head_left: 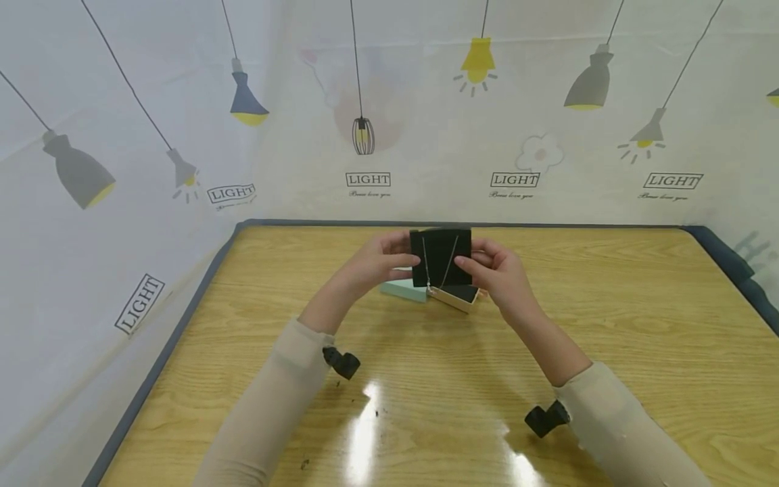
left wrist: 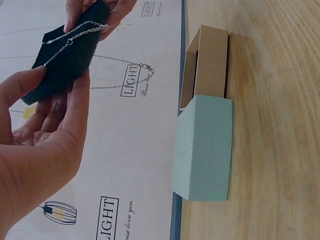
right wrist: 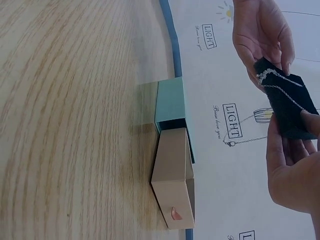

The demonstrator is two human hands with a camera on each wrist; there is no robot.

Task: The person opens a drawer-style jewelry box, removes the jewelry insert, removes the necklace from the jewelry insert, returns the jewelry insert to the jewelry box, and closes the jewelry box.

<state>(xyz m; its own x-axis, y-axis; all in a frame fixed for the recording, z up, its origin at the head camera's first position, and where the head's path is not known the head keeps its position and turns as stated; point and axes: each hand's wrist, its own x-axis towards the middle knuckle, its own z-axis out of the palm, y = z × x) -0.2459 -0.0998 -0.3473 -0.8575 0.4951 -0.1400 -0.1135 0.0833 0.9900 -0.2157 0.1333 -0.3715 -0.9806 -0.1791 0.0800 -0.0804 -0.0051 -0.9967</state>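
Observation:
Both hands hold up a black padded necklace card (head_left: 439,260) above the table. My left hand (head_left: 380,260) pinches its left edge, thumb on the front. On the right edge, my right hand (head_left: 496,270) grips it the same way. A thin silver necklace (left wrist: 75,37) lies across the card's face, and part of its chain hangs below with a small pendant (right wrist: 230,143). Under the card stands a jewellery box: a beige drawer (right wrist: 171,165) pulled partly out of a mint-green sleeve (left wrist: 205,150).
The box rests on a wood-grain table (head_left: 274,284) with a dark blue edge strip (head_left: 426,222). A pale pull tab (right wrist: 176,213) sticks out of the drawer's end. Behind hangs a white curtain (head_left: 426,88) printed with lamps.

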